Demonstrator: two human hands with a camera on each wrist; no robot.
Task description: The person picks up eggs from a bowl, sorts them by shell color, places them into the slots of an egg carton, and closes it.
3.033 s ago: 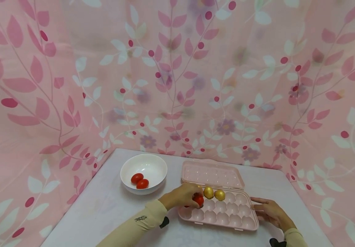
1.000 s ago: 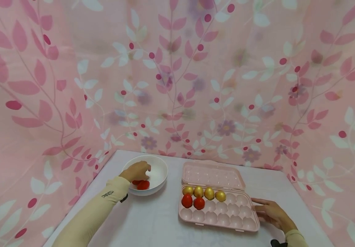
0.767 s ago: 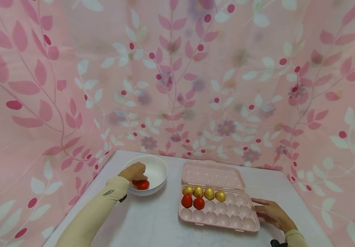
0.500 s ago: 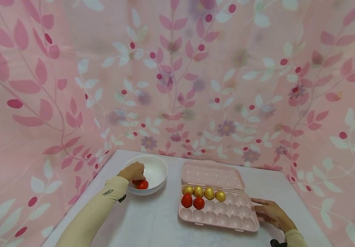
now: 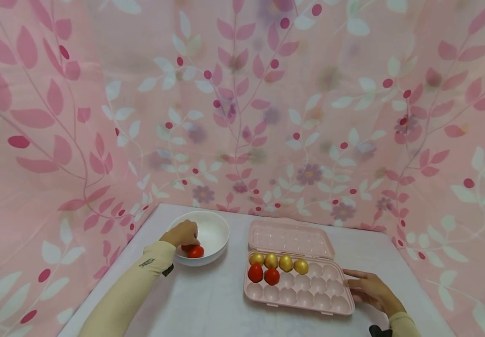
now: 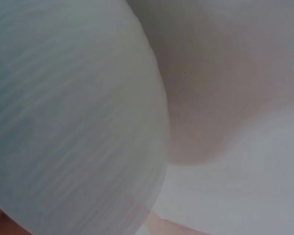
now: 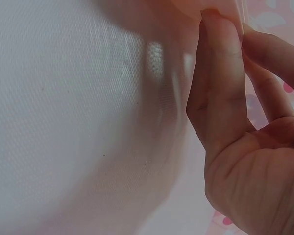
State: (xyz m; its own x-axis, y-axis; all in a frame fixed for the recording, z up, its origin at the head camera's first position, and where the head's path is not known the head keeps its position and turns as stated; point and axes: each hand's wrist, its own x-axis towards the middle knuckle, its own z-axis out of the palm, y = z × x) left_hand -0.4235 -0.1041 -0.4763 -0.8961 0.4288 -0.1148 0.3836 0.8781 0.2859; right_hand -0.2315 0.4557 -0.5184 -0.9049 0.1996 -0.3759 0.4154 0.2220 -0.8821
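My left hand (image 5: 185, 234) reaches into the white bowl (image 5: 214, 257), its fingers curled down onto a red egg (image 5: 186, 248) that is mostly hidden beneath them. Beside that lies a second red egg (image 5: 195, 252). In the left wrist view, the bowl's outer wall (image 6: 88, 112) fills the left side and only a sliver of hand shows. To the right, a pale pink egg carton (image 5: 299, 297) lies with several golden eggs (image 5: 285, 263) in its back row and two red eggs (image 5: 255, 273) at the left of its middle row. My right hand (image 5: 369, 289) rests its extended fingertips against the carton's right end.
The carton's lid (image 5: 290, 238) lies folded back behind it. White cloth covers the table (image 5: 209, 299), and a pink floral curtain (image 5: 242, 117) encloses it at the back and sides. Bare table separates bowl and carton.
My left hand left a red egg in the carton's middle row, moved left to the bowl, then lowered and curled its fingers onto an egg there. The right hand stayed at the carton.
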